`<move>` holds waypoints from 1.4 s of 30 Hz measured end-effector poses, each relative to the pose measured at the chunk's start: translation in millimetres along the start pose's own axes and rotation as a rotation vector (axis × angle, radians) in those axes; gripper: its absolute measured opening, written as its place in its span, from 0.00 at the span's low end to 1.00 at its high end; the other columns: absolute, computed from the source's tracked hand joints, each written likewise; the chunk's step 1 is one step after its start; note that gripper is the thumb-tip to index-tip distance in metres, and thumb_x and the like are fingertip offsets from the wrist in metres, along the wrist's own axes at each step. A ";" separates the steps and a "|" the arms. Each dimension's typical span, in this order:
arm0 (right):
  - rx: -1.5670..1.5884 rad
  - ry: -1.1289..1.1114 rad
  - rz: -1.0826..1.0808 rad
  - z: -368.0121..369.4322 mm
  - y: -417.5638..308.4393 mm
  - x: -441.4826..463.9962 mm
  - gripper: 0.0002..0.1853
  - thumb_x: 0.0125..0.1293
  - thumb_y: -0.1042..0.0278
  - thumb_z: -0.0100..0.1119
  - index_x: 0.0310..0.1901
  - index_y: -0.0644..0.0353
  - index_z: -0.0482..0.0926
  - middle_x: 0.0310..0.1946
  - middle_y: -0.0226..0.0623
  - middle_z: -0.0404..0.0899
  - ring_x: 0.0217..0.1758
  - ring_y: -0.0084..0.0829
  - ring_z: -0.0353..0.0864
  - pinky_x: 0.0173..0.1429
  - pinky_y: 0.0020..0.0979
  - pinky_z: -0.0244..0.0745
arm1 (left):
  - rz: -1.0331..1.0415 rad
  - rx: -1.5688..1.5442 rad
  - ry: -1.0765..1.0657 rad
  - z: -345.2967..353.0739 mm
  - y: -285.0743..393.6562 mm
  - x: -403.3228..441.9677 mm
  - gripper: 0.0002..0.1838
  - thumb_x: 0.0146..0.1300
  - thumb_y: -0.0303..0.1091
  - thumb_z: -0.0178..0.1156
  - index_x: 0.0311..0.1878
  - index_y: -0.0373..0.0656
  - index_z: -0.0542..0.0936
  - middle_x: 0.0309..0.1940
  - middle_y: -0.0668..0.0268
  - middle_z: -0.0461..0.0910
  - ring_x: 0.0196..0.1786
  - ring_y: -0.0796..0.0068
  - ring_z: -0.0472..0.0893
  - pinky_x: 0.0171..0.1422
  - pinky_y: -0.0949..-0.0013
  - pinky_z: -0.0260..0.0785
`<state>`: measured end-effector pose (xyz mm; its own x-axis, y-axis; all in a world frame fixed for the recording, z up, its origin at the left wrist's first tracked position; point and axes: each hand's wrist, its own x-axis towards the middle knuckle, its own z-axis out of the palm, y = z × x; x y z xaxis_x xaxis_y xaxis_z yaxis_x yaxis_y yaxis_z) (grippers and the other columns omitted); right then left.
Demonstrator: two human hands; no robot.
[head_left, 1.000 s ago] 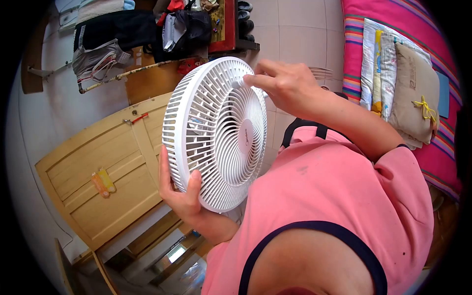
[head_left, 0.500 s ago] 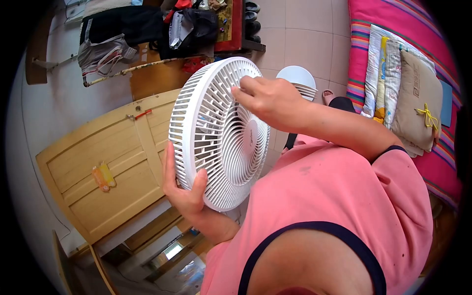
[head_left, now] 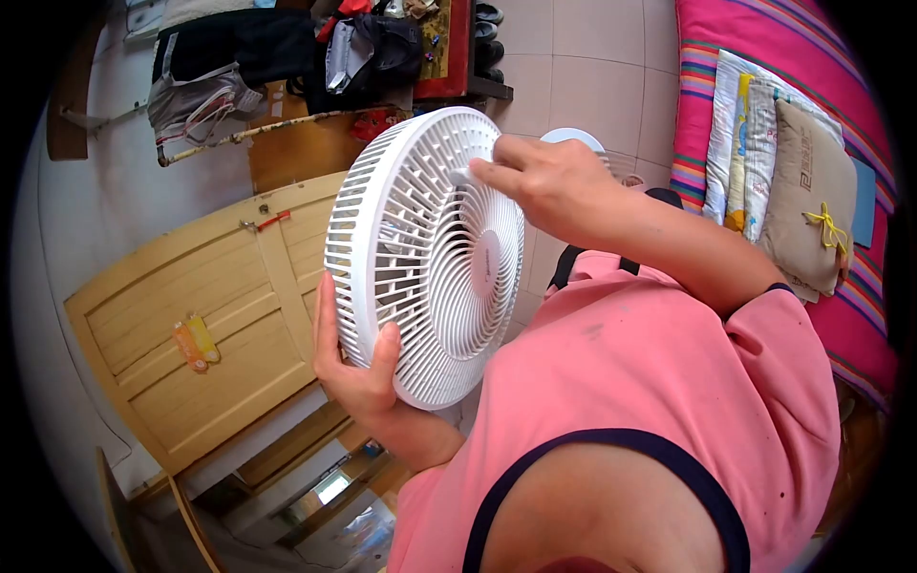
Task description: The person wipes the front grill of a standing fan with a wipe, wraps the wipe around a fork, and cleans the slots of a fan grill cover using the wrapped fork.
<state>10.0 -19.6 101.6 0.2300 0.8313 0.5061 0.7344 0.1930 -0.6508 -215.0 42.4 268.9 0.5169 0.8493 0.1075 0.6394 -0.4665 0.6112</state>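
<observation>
A white round fan head (head_left: 430, 258) is held up tilted in front of my chest, its slotted grille and centre badge facing toward my body's right side. My left hand (head_left: 363, 368) grips the lower left rim, thumb on the front grille and fingers along the slotted side. At the grille's upper right, my right hand (head_left: 564, 186) is closed with its fingertips against the slats. A small white bit (head_left: 462, 177) shows at those fingertips; what it is I cannot make out.
Behind the hand is a white round disc (head_left: 573, 137), partly hidden. At right lies a pink striped bed cover (head_left: 697, 124) with folded cloths and a beige cushion (head_left: 807, 191). A wooden door (head_left: 191, 325) stands left; clothes (head_left: 239, 48) hang on a rack above.
My right hand has shifted slightly right along the grille, and a small white bit now shows at its fingertips. My left hand keeps its hold on the fan head.
</observation>
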 end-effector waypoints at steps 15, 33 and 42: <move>-0.006 0.044 -0.071 -0.4 -16.8 2.3 0.18 0.52 0.75 0.56 0.47 0.66 0.77 0.35 0.35 0.73 0.37 0.30 0.80 0.31 0.28 0.78 | -0.042 -0.051 0.012 -1.5 0.7 0.3 0.41 0.42 0.32 0.65 0.64 0.26 0.66 0.60 0.46 0.70 0.60 0.61 0.72 0.66 0.63 0.61; -0.015 -0.189 0.020 -25.0 -11.9 8.4 0.18 0.54 0.76 0.55 0.48 0.64 0.76 0.37 0.38 0.76 0.38 0.36 0.81 0.32 0.34 0.77 | -0.038 -0.060 0.022 1.8 2.5 2.5 0.39 0.44 0.31 0.64 0.63 0.26 0.67 0.59 0.46 0.71 0.59 0.60 0.73 0.64 0.63 0.62; -0.006 0.024 -0.037 -3.1 -14.9 5.2 0.20 0.50 0.77 0.57 0.49 0.60 0.77 0.35 0.34 0.73 0.35 0.31 0.80 0.30 0.30 0.75 | -0.019 -0.054 0.001 0.4 2.2 2.8 0.40 0.45 0.31 0.64 0.64 0.26 0.66 0.59 0.46 0.71 0.59 0.60 0.73 0.64 0.63 0.62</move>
<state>2.2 -19.7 115.6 0.2183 0.8108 0.5430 0.7466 0.2196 -0.6280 -212.0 43.7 270.3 0.5048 0.8579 0.0961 0.6172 -0.4365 0.6546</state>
